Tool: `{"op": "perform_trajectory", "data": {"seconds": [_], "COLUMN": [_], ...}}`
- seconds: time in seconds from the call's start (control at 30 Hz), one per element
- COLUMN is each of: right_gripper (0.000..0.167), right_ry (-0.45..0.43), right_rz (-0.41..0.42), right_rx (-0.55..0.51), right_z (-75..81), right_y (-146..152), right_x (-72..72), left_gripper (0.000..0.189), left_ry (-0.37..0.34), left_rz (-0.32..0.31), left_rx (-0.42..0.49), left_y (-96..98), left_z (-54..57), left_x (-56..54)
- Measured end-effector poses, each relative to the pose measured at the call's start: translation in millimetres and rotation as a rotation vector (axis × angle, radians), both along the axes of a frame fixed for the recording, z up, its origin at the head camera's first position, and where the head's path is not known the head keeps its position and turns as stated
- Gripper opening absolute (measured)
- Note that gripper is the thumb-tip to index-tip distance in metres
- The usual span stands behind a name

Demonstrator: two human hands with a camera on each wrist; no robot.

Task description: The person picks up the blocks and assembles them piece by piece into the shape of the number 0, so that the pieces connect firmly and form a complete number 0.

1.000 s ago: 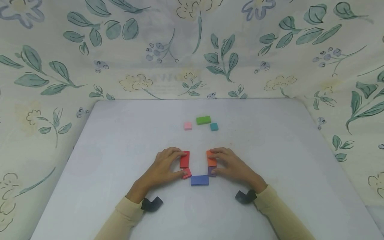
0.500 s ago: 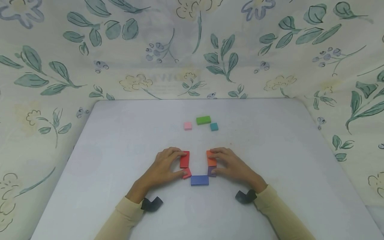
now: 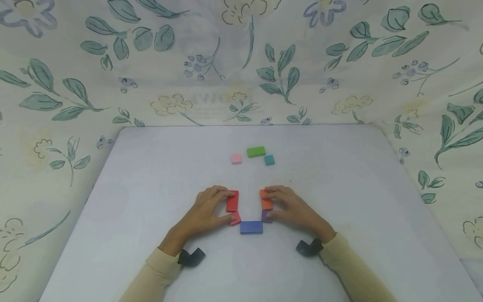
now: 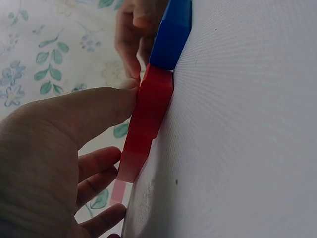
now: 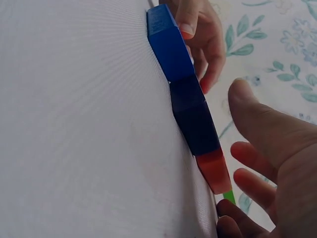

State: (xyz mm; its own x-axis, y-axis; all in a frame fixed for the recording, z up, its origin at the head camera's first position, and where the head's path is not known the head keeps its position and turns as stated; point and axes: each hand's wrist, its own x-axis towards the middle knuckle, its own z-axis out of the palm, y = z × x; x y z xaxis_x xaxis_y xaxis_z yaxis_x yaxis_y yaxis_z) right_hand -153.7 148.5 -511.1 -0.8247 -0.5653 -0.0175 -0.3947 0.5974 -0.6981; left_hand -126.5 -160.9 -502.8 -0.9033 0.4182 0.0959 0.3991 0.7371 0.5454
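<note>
My left hand [image 3: 208, 209] rests its thumb on a small red block [image 3: 235, 218] and its fingertips on a longer red block [image 3: 232, 201]. Over on the other side, my right hand [image 3: 292, 209] has its fingertips on an orange block [image 3: 266, 200]; its thumb lies over a small purple block [image 3: 266, 216]. A blue rectangular block [image 3: 251, 227] lies between the two small blocks, at the near end of a U-shaped row. The hands partly cover the red, orange and purple blocks. In the left wrist view, the left thumb [image 4: 119, 99] is against the small red block [image 4: 151, 96].
Beyond the hands lie a pink block [image 3: 236, 159], a green rectangular block [image 3: 256, 152] and a small teal block [image 3: 269, 160]. All are on a white table [image 3: 151, 167]. Floral cloth [image 3: 226, 63] surrounds its far and side edges.
</note>
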Motion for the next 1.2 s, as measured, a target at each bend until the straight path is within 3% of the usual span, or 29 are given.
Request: {"op": "perform_trajectory", "data": {"seconds": [0.4, 0.57, 0.7, 1.03, 1.2], "right_gripper": [0.049, 0.045, 0.04, 0.041, 0.041], "right_ry": [0.003, -0.066, -0.116, -0.133, -0.133], "right_rz": [-0.036, -0.052, -0.079, -0.197, -0.209], "right_rx": [-0.082, -0.113, -0.078, 0.022, 0.025], "right_z": [1.4, 9.3, 17.1, 27.3, 28.8], "right_y": [5.4, 9.2, 13.2, 16.7, 13.1], "right_x": [-8.8, -19.4, -35.9, -99.5, -116.8], "left_gripper": [0.064, 0.064, 0.064, 0.063, 0.063], "left_ry": [0.011, 0.007, 0.003, 0.03, 0.038], "left_rz": [0.005, 0.011, 0.007, -0.001, -0.018], "left_rx": [0.003, 0.001, 0.002, 0.023, 0.035], "left_y": [1.4, 1.1, 0.6, -2.4, -2.0], "left_z": [0.7, 0.1, 0.7, 1.8, -1.7], "left_x": [-1.8, 1.0, 2.6, 1.1, 0.4]}}
